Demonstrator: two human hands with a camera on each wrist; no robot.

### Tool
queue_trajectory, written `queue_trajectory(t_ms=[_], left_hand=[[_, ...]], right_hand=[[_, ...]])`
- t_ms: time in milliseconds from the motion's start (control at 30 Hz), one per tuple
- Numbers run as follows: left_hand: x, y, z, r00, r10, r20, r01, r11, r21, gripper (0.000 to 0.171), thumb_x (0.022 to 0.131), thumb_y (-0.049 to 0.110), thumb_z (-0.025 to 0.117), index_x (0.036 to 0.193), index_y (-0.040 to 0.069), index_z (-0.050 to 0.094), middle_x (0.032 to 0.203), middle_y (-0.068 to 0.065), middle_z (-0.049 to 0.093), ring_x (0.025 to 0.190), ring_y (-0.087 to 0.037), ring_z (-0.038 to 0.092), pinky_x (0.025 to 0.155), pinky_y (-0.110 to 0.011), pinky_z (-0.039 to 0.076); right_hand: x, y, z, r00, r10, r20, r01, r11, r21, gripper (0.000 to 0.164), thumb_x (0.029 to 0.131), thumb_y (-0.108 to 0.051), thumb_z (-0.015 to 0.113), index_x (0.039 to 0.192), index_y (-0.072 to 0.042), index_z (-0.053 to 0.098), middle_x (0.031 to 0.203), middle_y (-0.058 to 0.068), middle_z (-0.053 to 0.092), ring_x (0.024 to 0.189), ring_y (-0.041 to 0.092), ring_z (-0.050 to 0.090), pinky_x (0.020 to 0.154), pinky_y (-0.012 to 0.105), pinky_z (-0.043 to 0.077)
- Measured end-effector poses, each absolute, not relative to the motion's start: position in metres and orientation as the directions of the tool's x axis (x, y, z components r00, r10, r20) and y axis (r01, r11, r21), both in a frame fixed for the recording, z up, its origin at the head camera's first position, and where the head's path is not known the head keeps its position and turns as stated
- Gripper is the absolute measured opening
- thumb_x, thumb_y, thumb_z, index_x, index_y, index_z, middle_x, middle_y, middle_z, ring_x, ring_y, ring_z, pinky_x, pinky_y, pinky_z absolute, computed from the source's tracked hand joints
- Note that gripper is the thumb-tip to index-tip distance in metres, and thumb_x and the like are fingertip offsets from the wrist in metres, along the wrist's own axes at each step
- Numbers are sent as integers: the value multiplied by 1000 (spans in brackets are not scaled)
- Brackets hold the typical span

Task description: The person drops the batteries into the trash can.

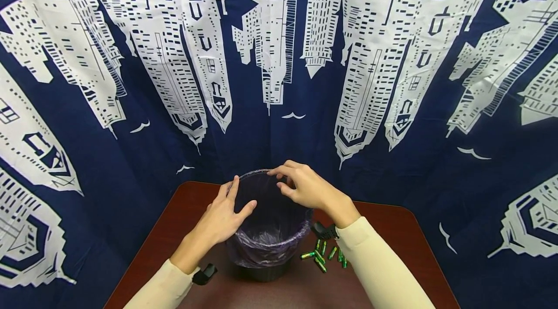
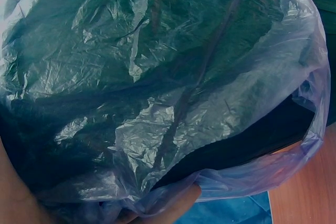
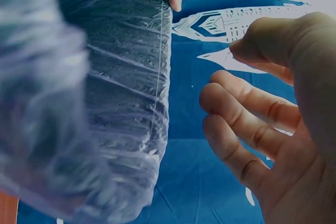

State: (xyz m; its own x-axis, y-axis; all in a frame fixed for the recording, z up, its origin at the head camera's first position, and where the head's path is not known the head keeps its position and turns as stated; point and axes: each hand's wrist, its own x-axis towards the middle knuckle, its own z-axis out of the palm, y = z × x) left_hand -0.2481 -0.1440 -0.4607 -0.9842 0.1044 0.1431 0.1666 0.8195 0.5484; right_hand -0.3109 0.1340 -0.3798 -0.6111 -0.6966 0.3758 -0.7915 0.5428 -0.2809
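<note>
A dark bin (image 1: 266,272) stands on the table, lined with a thin translucent purple bag (image 1: 270,249) folded over its rim. At the rim's left side is my left hand (image 1: 222,217), its fingers extended and its thumb spread over the opening. In the left wrist view, fingertips (image 2: 186,203) show beside the edge of the liner. My right hand (image 1: 307,188) hovers by the far right of the rim, fingers loosely bent. The right wrist view shows several of its fingers (image 3: 231,145) apart from the bag, holding nothing. There, another fingertip touches the liner's edge.
Several green batteries (image 1: 320,255) lie on the reddish-brown table (image 1: 187,202) to the right of the bin, near my right forearm. A dark blue cloth with white city buildings (image 1: 270,130) hangs behind and beside the table.
</note>
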Motion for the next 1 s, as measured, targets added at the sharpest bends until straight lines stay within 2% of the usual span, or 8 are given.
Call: queue_trajectory(t_ms=[267, 533, 767, 933, 1000], left_hand=[[-248, -142, -460, -984, 101, 148, 167, 816, 554, 106, 111, 71, 60, 188, 11, 18, 188, -24, 34, 148, -57, 67, 125, -77, 52], [-248, -143, -459, -984, 98, 148, 165, 813, 559, 106, 111, 70, 61, 188, 12, 17, 188, -25, 33, 150, -58, 65, 125, -79, 50], [-248, -143, -458, -983, 97, 155, 168, 816, 554, 105, 111, 70, 60, 188, 12, 18, 187, -25, 35, 151, -58, 65, 126, -81, 48], [-246, -143, -459, -983, 90, 160, 164, 824, 542, 104, 111, 70, 61, 188, 12, 22, 186, -24, 38, 142, -58, 71, 118, -77, 57], [-245, -143, -460, -983, 88, 163, 163, 826, 540, 104, 111, 71, 61, 188, 12, 22, 186, -24, 39, 139, -58, 73, 115, -76, 60]], right_hand=[[-303, 153, -390, -615, -661, 430, -786, 552, -277, 33, 107, -6, 78, 140, -11, 83, 122, 6, 78, 96, 16, 74, 80, 27, 61], [-298, 168, -401, -614, -637, 466, -785, 552, -280, 32, 107, -5, 80, 139, -10, 83, 132, 9, 78, 110, 28, 80, 92, 41, 68], [-293, 181, -410, -616, -587, 525, -777, 562, -283, 33, 106, -3, 81, 137, -12, 84, 132, 6, 76, 113, 24, 75, 83, 31, 60], [-290, 190, -417, -610, -559, 562, -778, 557, -290, 32, 105, -1, 81, 135, -12, 85, 131, 6, 76, 112, 24, 75, 78, 26, 61], [-290, 193, -420, -600, -556, 575, -783, 555, -280, 32, 104, -1, 81, 135, -11, 85, 131, 6, 76, 111, 23, 76, 77, 27, 60]])
